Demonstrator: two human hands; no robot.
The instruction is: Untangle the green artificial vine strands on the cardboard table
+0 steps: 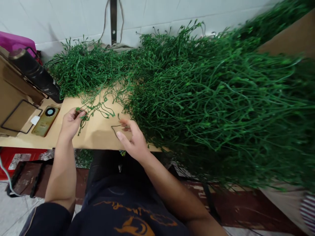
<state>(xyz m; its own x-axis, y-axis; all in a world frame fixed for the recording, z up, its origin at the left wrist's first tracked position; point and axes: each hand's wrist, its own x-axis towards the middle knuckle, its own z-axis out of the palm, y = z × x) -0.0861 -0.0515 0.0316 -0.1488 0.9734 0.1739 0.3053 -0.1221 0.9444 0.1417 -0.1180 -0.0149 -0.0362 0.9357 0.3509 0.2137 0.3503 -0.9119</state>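
Observation:
My left hand (pixel 70 124) is closed in a pinch on a small bunch of thin green stems (pixel 83 116) with knobbly tips. More loose stems (pixel 104 110) trail from beside it across the tabletop. To the right, my right hand (pixel 135 140) hovers low over the table with thumb and fingers apart. A single bent dark stem (pixel 114 129) lies by its thumb; whether they touch I cannot tell. A huge tangled heap of the same stems (pixel 209 95) rises just right of this hand. A smaller heap (pixel 91 67) spreads along the back left.
At the left, a black bottle (pixel 36 73) leans beside a phone (pixel 46 121), a thin dark wire frame (pixel 17 116) and cardboard (pixel 12 88). The wooden table (pixel 98 139) ends just before my body. A white tiled wall (pixel 73 19) stands behind; brown cardboard (pixel 292 36) is at the upper right.

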